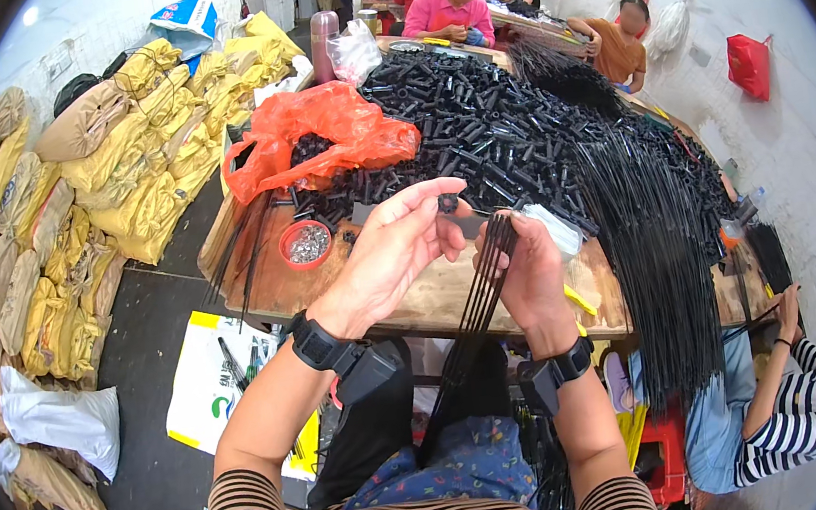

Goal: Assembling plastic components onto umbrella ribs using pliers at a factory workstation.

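1. Being pinched in the left hand [396, 241] is a small black piece [447, 203], over the near edge of the table [423, 294].
2. A bundle of thin black rods [475, 313] is clamped in the right hand [536, 271], its upper ends near that piece.
3. Work is judged to be underway, with much left: a large heap of black tubes [515, 132] lies loose.
4. Longer rods [657, 277] are draped over the edge; whether they are finished is not shown.

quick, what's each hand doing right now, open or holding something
Left hand: pinching a small black part between thumb and fingers.
Right hand: closed on a bundle of thin black rods.
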A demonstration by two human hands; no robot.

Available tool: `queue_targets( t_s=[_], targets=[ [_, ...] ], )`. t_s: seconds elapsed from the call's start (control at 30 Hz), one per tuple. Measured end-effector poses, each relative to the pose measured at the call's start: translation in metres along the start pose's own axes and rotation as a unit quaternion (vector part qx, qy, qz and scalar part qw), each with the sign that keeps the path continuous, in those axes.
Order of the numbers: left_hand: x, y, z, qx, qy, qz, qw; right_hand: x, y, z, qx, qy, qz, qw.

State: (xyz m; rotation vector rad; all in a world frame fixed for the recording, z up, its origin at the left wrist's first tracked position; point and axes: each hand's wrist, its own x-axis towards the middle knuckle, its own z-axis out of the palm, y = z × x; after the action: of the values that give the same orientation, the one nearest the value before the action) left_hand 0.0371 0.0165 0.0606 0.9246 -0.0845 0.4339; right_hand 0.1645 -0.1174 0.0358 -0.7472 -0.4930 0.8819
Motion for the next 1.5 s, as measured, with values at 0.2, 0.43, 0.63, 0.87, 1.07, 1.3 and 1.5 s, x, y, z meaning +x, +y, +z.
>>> queue_targets(
  t_s=[0.2, 0.43, 0.63, 0.87, 1.07, 1.3, 1.5],
  targets=[
    [-0.001, -0.003, 0.008, 0.253, 0.018, 0.078, 0.964, -0.002, -0.001, 0.006, 0.005, -0.022, 0.003, 1.000],
    [0.000, -0.004, 0.013, 0.432, 0.072, 0.175, 0.882, -0.008, 0.001, 0.027, -0.041, -0.032, 0.007, 0.999],
    [-0.004, 0.005, 0.021, 0.454, 0.063, 0.207, 0.864, -0.014, 0.002, 0.029, -0.106, -0.064, -0.001, 0.992],
    [-0.002, 0.004, 0.019, 0.449, 0.039, 0.237, 0.861, -0.013, 0.001, 0.027, -0.198, -0.067, -0.038, 0.977],
    [0.000, 0.005, 0.014, 0.421, 0.021, 0.208, 0.883, -0.012, 0.002, 0.028, -0.219, -0.059, -0.046, 0.973],
    [-0.001, 0.008, 0.011, 0.443, 0.003, 0.216, 0.870, -0.013, 0.000, 0.026, -0.220, -0.060, -0.024, 0.973],
    [-0.005, 0.010, 0.013, 0.443, 0.013, 0.205, 0.872, -0.012, 0.000, 0.029, -0.218, -0.078, -0.022, 0.973]
  ],
)
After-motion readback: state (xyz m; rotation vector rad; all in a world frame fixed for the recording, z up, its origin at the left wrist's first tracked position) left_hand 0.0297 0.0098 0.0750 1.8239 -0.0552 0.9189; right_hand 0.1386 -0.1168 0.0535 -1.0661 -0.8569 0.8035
